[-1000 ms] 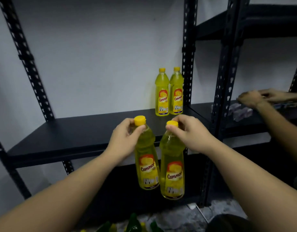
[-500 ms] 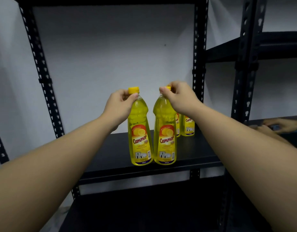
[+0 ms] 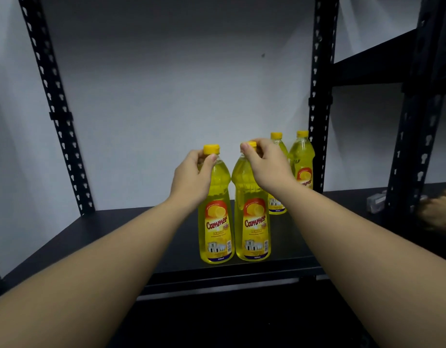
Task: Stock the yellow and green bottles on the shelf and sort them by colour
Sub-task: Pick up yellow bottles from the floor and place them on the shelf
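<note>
left hand (image 3: 191, 177) pinches the neck of the left front bottle (image 3: 216, 217) just under its yellow cap; right hand (image 3: 266, 167) grips the cap and neck of the right front bottle (image 3: 252, 222). both bottles are clear yellow with red-and-yellow "cammer" lemon labels, upright, side by side and touching at the shoulders. both bases rest on the black shelf (image 3: 116, 237) near its front edge. two rear bottles (image 3: 302, 162) of the same kind stand behind, close to the right upright post (image 3: 320, 96). open shelf surface extends to the left as far as the left upright post (image 3: 56, 109). each hand sits directly above its bottle, forearms reaching in from the front.
</note>
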